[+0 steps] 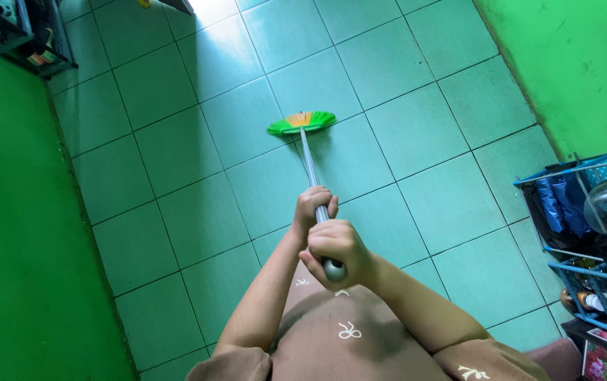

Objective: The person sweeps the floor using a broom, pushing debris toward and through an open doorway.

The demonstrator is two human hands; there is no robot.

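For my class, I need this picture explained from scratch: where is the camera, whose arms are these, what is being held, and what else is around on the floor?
There is one picture, taken by a camera worn on a person's head, looking down past their brown clothing. Both arms are that person's own. The left hand grips a grey metal broom handle further down; the right hand closes round its top end. The handle slopes away to a green and orange broom head resting on the pale green tiled floor. Green walls stand on both sides. At the right edge stands a blue wire rack with bottles and bags; a dark shelf sits in the far left corner.
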